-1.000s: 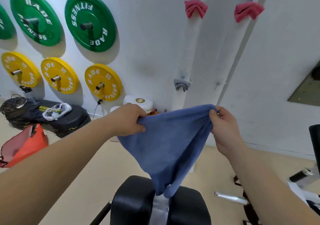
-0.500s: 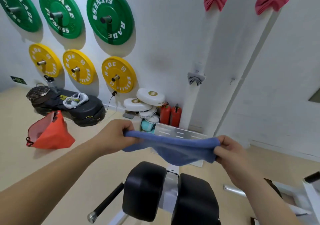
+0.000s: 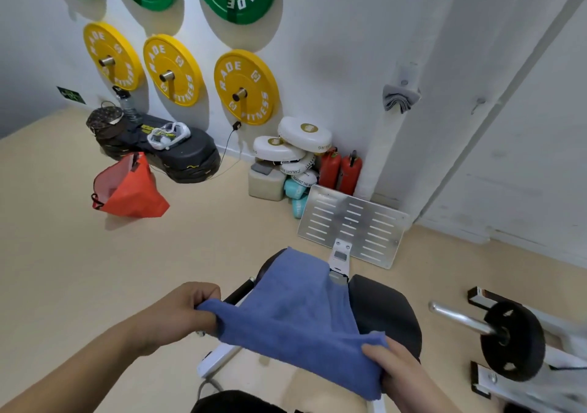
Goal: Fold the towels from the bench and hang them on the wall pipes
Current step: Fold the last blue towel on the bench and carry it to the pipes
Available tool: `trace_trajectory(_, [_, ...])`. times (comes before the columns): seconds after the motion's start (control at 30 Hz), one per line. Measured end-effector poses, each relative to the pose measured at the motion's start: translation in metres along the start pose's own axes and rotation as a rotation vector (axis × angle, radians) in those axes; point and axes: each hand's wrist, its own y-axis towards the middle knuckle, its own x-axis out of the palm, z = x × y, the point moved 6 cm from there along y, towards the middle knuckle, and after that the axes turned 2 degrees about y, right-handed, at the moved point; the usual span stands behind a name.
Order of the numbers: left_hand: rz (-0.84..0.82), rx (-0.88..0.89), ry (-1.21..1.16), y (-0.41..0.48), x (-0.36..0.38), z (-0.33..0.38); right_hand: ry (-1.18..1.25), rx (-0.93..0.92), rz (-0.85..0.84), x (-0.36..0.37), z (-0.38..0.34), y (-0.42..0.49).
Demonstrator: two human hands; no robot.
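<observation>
From my remote seat, starting on the left: the left hand (image 3: 173,314) has its fingers (image 3: 208,295) curled round the near-left corner of the blue towel (image 3: 295,311), gripping it just above the floor (image 3: 79,269) side of the desk (image 3: 384,311). A second ago that towel hung in the air in front of the wall, bunched between both hands. Now it has come down, and its far edge lies over the desk's left pad while the near edge is stretched between my grips. I read that as the spreading step: the cloth is going flat so the first fold can be made, and hanging is still some way off. The right pad shows bare beside the towel, so the cloth sits off-centre and crosses the gap between the pads. The right hand (image 3: 403,369) pinches the near-right corner, thumb on top and the other fingers hidden beneath the cloth. For room, the orange bag (image 3: 127,190) at far left is well apart. The metal footplate (image 3: 352,225) stands just beyond the desk's far end. The wall pipe (image 3: 382,145) with a grey towel (image 3: 401,97) already on it rises behind that, so I would have to reach over the footplate to hang this one. The loaded bar (image 3: 511,339) on the right lies near my right elbow's path.
</observation>
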Motion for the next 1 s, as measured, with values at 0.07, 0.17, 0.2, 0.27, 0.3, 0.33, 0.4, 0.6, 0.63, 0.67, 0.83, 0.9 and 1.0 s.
trace_trajectory(0.07, [-0.005,0.002,-0.044,-0.005,0.000,0.002,-0.020,-0.028,0.000,-0.005,0.005,0.000])
trace_trajectory(0.17, [-0.006,-0.011,-0.106,0.001,0.001,0.003,-0.114,-0.020,0.028,-0.015,0.013,-0.002])
trace_trajectory(0.2, [0.010,-0.024,-0.111,0.007,0.002,0.003,-0.123,-0.021,0.050,-0.019,0.017,0.000])
trace_trajectory(0.27, [0.064,-0.048,-0.099,0.022,0.006,0.005,-0.121,-0.012,0.072,-0.028,0.023,0.004])
trace_trajectory(0.3, [0.100,-0.048,-0.100,0.031,0.007,0.005,-0.137,-0.021,0.107,-0.032,0.023,0.007])
trace_trajectory(0.33, [0.139,-0.048,-0.105,0.042,0.008,0.006,-0.151,-0.033,0.137,-0.036,0.022,0.014])
trace_trajectory(0.4, [0.208,-0.054,-0.115,0.063,0.010,0.008,-0.167,-0.048,0.213,-0.045,0.016,0.028])
trace_trajectory(0.6, [0.318,-0.058,-0.007,0.140,0.010,0.021,-0.172,-0.033,0.416,-0.069,-0.010,0.082])
trace_trajectory(0.63, [0.321,-0.069,0.010,0.157,0.010,0.021,-0.185,-0.025,0.442,-0.071,-0.014,0.093])
trace_trajectory(0.67, [0.319,-0.085,0.024,0.175,0.009,0.019,-0.217,-0.019,0.463,-0.073,-0.017,0.106])
trace_trajectory(0.83, [0.247,-0.150,0.112,0.261,0.011,0.004,-0.334,0.067,0.535,-0.079,-0.029,0.165])
trace_trajectory(0.9, [0.218,-0.173,0.137,0.292,0.010,-0.003,-0.317,0.134,0.538,-0.081,-0.031,0.187])
trace_trajectory(1.0, [0.198,-0.214,0.203,0.332,0.006,-0.010,-0.349,0.211,0.535,-0.086,-0.040,0.216])
